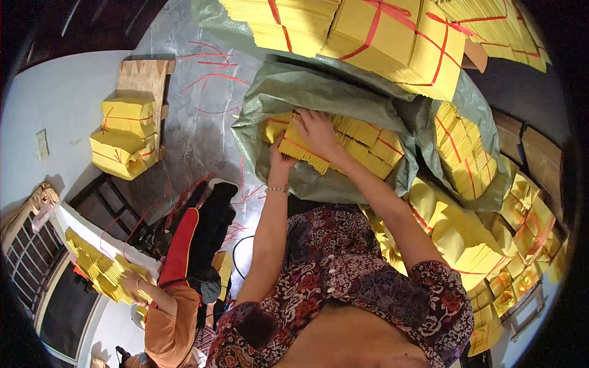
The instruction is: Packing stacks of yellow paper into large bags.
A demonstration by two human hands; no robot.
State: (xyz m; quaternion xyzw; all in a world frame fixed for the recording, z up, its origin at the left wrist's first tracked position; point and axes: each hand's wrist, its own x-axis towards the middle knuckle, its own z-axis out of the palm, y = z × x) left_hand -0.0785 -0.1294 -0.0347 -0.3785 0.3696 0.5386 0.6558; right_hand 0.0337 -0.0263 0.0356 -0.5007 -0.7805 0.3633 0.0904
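Note:
A large green woven sack [270,92] lies open in front of me, with several yellow paper bundles [374,144] packed in rows inside. At its left side, both my hands are on one ridged yellow paper bundle [302,153] tied with red string. My left hand [282,156], with a beaded bracelet at the wrist, grips the bundle's left end. Over its top lies my right hand [317,130], the fingers bent across the far edge. Part of the bundle is hidden under that hand and forearm.
Big tied yellow bundles [380,37] are piled beyond the sack. A second green sack [494,132] with bundles stands to the right, and more yellow stacks [472,245] lie nearer. Red strings [215,76] litter the floor. At left, a co-worker [169,319] handles yellow paper [104,270].

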